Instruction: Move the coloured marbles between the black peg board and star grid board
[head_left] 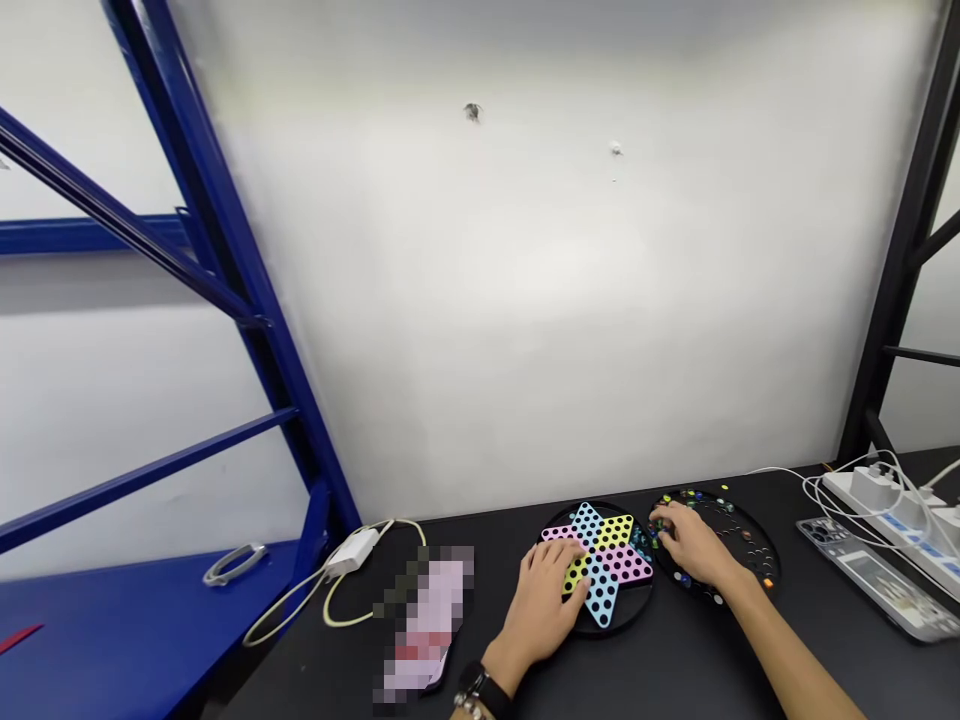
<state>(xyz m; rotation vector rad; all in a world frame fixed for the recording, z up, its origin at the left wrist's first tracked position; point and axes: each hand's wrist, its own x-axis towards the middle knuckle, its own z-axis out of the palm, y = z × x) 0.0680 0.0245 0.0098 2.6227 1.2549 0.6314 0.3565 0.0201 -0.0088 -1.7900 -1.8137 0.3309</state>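
Note:
My left hand [546,597] lies on the left side of a Chinese checkers board [602,590], its fingers stretched over the pink and yellow points and its thumb apart. The board is a star with pink, yellow and blue areas full of dark holes, set on a round black base. Right of it is a round black tray [769,545] with small coloured marbles [686,579] along its edge. My right hand [691,542] reaches over the tray's left side, fingers curled down among the marbles. What its fingertips hold, if anything, is too small to make out.
A pixelated pink phone-like object [431,625] and a white adapter [352,552] with a cable are at left. On the right lie a phone [881,580] and a white power strip [911,525] with tangled cables. Behind the black table [637,685] stands a white wall [562,300].

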